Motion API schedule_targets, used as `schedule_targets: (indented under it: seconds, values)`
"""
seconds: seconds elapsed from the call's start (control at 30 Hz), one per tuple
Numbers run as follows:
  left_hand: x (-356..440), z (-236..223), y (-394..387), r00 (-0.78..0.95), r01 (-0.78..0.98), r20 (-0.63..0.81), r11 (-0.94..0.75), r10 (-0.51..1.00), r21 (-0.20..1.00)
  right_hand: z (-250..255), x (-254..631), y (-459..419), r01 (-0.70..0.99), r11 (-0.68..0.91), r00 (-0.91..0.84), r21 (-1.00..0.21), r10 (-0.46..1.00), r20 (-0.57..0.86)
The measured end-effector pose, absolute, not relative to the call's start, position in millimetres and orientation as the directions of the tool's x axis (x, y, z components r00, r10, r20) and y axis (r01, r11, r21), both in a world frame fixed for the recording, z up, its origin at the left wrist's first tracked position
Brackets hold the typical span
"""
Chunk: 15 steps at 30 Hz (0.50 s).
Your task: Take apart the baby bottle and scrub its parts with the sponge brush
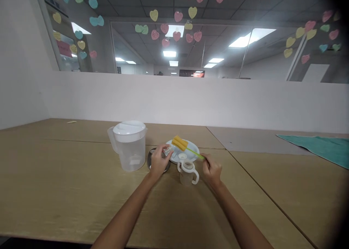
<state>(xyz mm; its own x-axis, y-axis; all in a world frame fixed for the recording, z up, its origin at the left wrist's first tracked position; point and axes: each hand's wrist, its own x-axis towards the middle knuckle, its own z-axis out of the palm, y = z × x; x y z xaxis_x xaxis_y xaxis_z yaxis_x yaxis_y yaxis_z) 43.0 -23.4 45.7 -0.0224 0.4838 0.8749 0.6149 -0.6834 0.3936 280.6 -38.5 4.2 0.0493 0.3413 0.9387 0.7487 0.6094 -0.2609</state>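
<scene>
My right hand (212, 169) is closed around the green handle of a bottle brush with a yellow sponge head (179, 143). The sponge is up over a pale blue-white plate (194, 147). In my left hand (159, 161) the fingers pinch a small clear piece (167, 150), too small to name, close to the sponge. Between my hands a baby cup (187, 175) with two white handles stands upright, its top open. A small white round part (182, 156) lies on the plate just behind the cup. Under my left hand is a dark round tray (149, 161), partly hidden.
A clear plastic pitcher (132, 150) with a white lid stands left of my left hand. A teal cloth (319, 147) lies at the far right of the table (81, 190). Behind the table rises a white wall (163, 99) with a window above.
</scene>
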Motion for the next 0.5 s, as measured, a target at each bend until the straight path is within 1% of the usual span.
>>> schedule_targets:
  seconds: [0.07, 0.13, 0.23, 0.37, 0.43, 0.5]
  values:
    - [42, 43, -26, 0.045, 0.624, 0.903, -0.718, 0.427, 0.308, 4, 282, -39, 0.757, 0.598, 0.053, -0.263, 0.346, 0.937]
    - [41, 41, -29, 0.105, 0.617, 0.915, -0.747, 0.388, 0.246, 5, 283, -41, 0.752, 0.613, 0.02, -0.243, 0.347, 0.937]
    - [40, 41, -32, 0.144, 0.605, 0.912, -0.764, 0.383, 0.225, 8, 285, -44, 0.747, 0.623, -0.011, -0.233, 0.361, 0.932]
    - [39, 38, -32, 0.22, 0.609, 0.879, -0.764, 0.423, 0.215, 12, 288, -46, 0.775, 0.591, 0.004, -0.224, 0.35, 0.937]
    - [37, 34, -30, 0.279, 0.624, 0.864, -0.763, 0.419, 0.169, 13, 289, -46, 0.777, 0.594, 0.003, -0.21, 0.331, 0.944]
    - [35, 31, -28, 0.327, 0.643, 0.863, -0.76, 0.385, 0.096, 13, 289, -45, 0.769, 0.602, 0.005, -0.213, 0.328, 0.945]
